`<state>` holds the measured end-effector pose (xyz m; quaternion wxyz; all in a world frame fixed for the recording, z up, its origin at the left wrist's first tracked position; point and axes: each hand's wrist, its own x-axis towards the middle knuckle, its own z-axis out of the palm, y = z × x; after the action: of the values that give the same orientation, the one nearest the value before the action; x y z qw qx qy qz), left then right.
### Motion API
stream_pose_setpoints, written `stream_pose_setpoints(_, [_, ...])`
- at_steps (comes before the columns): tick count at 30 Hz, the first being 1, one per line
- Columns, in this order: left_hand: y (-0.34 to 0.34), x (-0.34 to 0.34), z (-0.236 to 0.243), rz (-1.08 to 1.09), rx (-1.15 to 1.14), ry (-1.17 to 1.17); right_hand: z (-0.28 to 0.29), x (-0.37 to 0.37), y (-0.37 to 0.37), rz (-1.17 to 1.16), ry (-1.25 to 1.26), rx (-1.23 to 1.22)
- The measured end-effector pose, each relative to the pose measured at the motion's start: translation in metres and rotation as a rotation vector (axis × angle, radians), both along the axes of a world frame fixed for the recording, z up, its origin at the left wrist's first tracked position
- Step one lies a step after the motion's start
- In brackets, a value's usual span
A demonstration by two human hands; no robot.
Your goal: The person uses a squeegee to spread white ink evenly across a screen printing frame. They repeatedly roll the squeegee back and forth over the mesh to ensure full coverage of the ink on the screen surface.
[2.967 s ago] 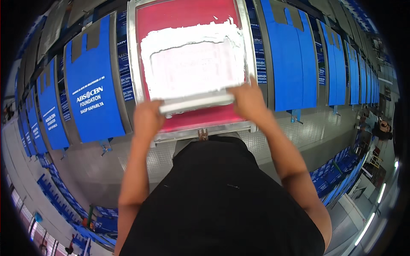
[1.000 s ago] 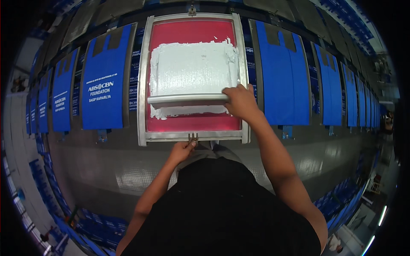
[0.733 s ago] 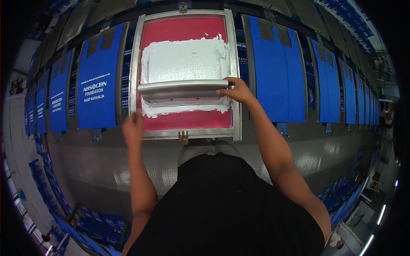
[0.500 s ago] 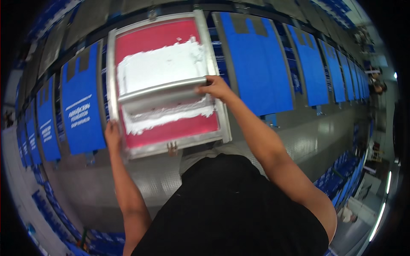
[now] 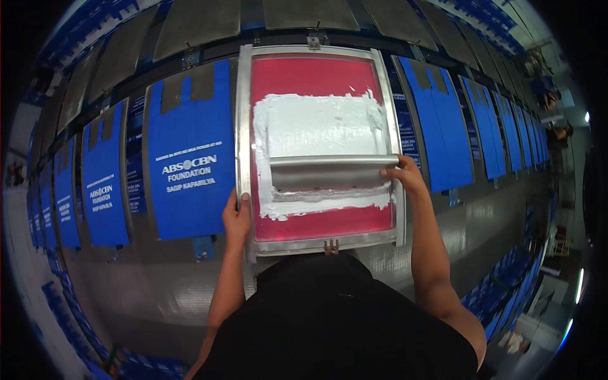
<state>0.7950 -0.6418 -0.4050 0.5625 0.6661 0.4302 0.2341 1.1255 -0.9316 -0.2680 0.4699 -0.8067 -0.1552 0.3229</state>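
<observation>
The metal frame (image 5: 243, 126) is seen between rows of blue bags (image 5: 190, 133), with white paint (image 5: 323, 126) spread over its red screen (image 5: 310, 75). Its left rail is gripped near the lower end by the left hand (image 5: 237, 218), the thumb laid on top and the fingers along the outer side; how far they are wrapped beneath cannot be told. The scraper (image 5: 329, 175) is set crosswise and tilted over the lower part of the paint, its right end pinched between thumb and fingers of the right hand (image 5: 404, 175), its left end unheld. The frame is judged stiff and fairly heavy, best taken by its bare side rails; the screen is probably thin and easily torn. The scraper is likely rigid and light, slippery where wetted by paint, and best held by its upper edge near the ends
</observation>
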Motion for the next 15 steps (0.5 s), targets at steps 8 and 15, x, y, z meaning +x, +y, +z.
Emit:
stream_pose_setpoints(8, [-0.039,0.027,0.014,0.045,-0.121,0.063,-0.031,0.059,-0.021,0.047,0.119,0.025])
stream_pose_setpoints(15, [-0.044,0.035,0.008,0.078,-0.135,0.143,-0.049,0.070,-0.028,0.108,0.096,0.047])
